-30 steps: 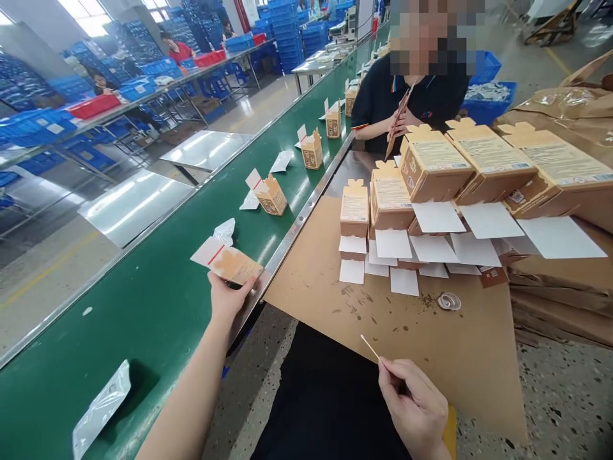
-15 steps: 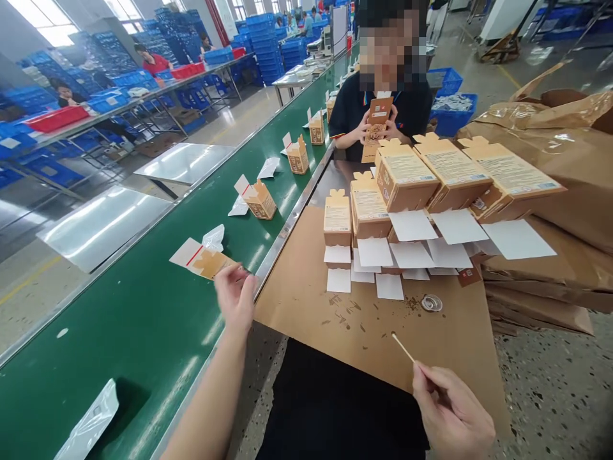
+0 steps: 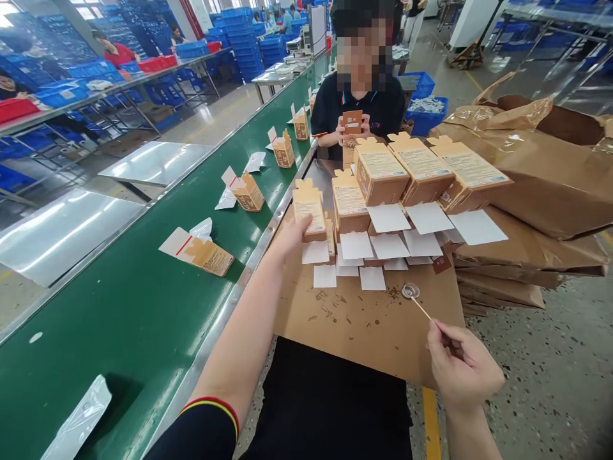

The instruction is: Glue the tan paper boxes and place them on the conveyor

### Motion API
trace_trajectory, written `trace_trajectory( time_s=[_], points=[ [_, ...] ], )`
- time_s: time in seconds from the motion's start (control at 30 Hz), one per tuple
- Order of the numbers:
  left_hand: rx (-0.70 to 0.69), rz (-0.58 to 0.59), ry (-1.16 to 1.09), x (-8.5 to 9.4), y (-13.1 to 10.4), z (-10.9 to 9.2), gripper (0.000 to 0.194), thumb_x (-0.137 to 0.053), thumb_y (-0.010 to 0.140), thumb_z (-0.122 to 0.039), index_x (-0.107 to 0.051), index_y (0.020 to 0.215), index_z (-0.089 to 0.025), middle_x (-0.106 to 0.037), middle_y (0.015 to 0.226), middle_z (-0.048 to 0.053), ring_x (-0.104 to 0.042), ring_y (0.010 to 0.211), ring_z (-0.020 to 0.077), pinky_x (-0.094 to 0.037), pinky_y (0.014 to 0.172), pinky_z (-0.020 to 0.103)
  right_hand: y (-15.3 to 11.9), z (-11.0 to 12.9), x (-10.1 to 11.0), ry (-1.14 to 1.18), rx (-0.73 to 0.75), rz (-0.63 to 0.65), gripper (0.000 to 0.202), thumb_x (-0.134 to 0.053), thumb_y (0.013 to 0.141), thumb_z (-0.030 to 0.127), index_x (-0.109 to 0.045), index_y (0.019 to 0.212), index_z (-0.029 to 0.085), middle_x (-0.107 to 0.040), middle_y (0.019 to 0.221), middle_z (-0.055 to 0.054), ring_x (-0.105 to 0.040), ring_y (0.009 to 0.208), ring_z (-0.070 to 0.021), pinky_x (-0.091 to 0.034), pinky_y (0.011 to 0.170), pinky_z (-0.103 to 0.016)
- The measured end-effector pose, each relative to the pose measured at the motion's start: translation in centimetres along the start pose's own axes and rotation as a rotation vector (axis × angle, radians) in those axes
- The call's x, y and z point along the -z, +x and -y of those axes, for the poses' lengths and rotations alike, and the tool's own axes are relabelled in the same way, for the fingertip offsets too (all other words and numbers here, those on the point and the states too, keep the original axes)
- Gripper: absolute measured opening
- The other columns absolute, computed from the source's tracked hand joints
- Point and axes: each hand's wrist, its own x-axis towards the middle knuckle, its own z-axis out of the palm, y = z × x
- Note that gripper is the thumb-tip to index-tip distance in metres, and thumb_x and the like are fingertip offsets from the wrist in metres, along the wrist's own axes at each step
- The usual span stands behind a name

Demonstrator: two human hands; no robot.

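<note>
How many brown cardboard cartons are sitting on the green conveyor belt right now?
4 in clear view on the green conveyor belt: one lying flat nearest, then three upright further along. More may sit beyond, too small to tell.

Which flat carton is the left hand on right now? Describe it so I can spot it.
Start at the brown cardboard sheet beside the green conveyor. Flat cartons lie on it in overlapping rows with white flaps. The left hand holds the flat carton at the leftmost end, nearest the conveyor.

Conveyor belt (image 3: pixel 119 319) left, stacked cartons (image 3: pixel 383 185) right on the board (image 3: pixel 364 326) — small dish (image 3: pixel 410 291) before them
</note>
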Motion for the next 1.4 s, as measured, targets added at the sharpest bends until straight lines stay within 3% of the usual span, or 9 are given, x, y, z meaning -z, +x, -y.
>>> trace_trajectory(
  time_s=[0.17,0.3,0.4,0.5,0.6,0.73,0.83,1.0,1.4],
  points=[
    [0.019,-0.022,-0.231,2.8,-9.1,-0.9,0.08,-0.097,0.083,-0.056,-0.075,0.153,-0.022,-0.077,0.161,0.016,-0.066,0.16,0.0468,-0.057,0.131,0.064,1.4,-2.4,-1.4,-0.14,-0.039,0.04,0.033,-0.078,0.109,0.044,-0.085,0.085,0.021,-0.079,0.072,-0.006,-0.067,0.055,-0.017,-0.06,0.06,-0.031],
    [0.221,-0.094,-0.175,4.2,-16.6,1.9,0.09,-0.109,0.071,-0.048,-0.073,0.15,-0.023,-0.081,0.153,0.018,-0.075,0.146,0.0485,-0.064,0.121,0.063,1.8,-3.7,-2.1,-0.196,-0.076,0.119,0.038,-0.074,0.107,0.049,-0.084,0.082,0.022,-0.079,0.071,-0.006,-0.069,0.057,-0.0183,-0.06,0.061,-0.031],
    [0.267,-0.168,-0.089,4.6,-19.0,4.5,0.094,-0.113,0.067,-0.047,-0.068,0.145,-0.023,-0.083,0.146,0.018,-0.079,0.14,0.0461,-0.065,0.12,0.063,2.1,-4.6,-1.9,-0.212,-0.064,0.181,0.039,-0.073,0.106,0.05,-0.083,0.081,0.022,-0.079,0.07,-0.006,-0.071,0.058,-0.0194,-0.06,0.059,-0.031],
    [0.21,-0.268,-0.016,4.5,-19.2,5.7,0.091,-0.115,0.063,-0.046,-0.063,0.135,-0.026,-0.084,0.134,0.013,-0.081,0.135,0.0423,-0.067,0.116,0.06,2.2,-4.0,-1.5,-0.197,-0.049,0.147,0.033,-0.077,0.105,0.044,-0.084,0.082,0.021,-0.079,0.069,-0.006,-0.071,0.056,-0.0193,-0.06,0.057,-0.031],
    [0.184,-0.278,0.011,4.5,-18.7,5.7,0.089,-0.115,0.063,-0.045,-0.058,0.129,-0.029,-0.084,0.129,0.009,-0.082,0.133,0.0399,-0.069,0.114,0.058,1.0,-0.7,-1.9,-0.037,0.008,0.121,0.016,-0.085,0.104,0.03,-0.086,0.09,0.021,-0.081,0.073,-0.004,-0.071,0.055,-0.0175,-0.06,0.054,-0.029],
    [0.22,-0.208,0.039,4.6,-18.5,5.2,0.083,-0.114,0.067,-0.043,-0.055,0.125,-0.029,-0.084,0.131,0.009,-0.083,0.131,0.0373,-0.069,0.115,0.058,-3.0,6.0,-4.8,0.285,0.024,0.34,0.015,-0.081,0.106,0.013,-0.084,0.096,0.024,-0.078,0.076,-0.001,-0.069,0.057,-0.014,-0.058,0.054,-0.026],
    [0.2,-0.201,0.036,4.5,-18.7,5.3,0.083,-0.113,0.067,-0.045,-0.058,0.126,-0.028,-0.084,0.135,0.01,-0.083,0.132,0.0375,-0.068,0.117,0.058,-5.9,8.6,-7.8,0.352,0.08,0.447,0.021,-0.071,0.111,0.01,-0.081,0.098,0.022,-0.073,0.074,0.0,-0.066,0.058,-0.0129,-0.058,0.057,-0.025],
    [0.211,-0.152,0.016,4.4,-18.8,5.6,0.082,-0.112,0.071,-0.052,-0.066,0.133,-0.027,-0.084,0.14,0.014,-0.082,0.135,0.0408,-0.067,0.119,0.06,-7.6,8.1,-10.1,0.316,0.123,0.495,0.024,-0.068,0.11,0.006,-0.079,0.096,0.022,-0.067,0.072,0.002,-0.061,0.057,-0.012,-0.054,0.058,-0.024],
    [0.218,-0.155,0.048,4.6,-19.0,5.6,0.083,-0.111,0.071,-0.053,-0.066,0.136,-0.027,-0.083,0.143,0.014,-0.08,0.138,0.0404,-0.066,0.12,0.058,-6.9,8.3,-9.3,0.313,0.154,0.492,0.027,-0.066,0.11,0.004,-0.079,0.096,0.023,-0.065,0.07,0.002,-0.062,0.057,-0.0128,-0.054,0.055,-0.025]
  ],
)
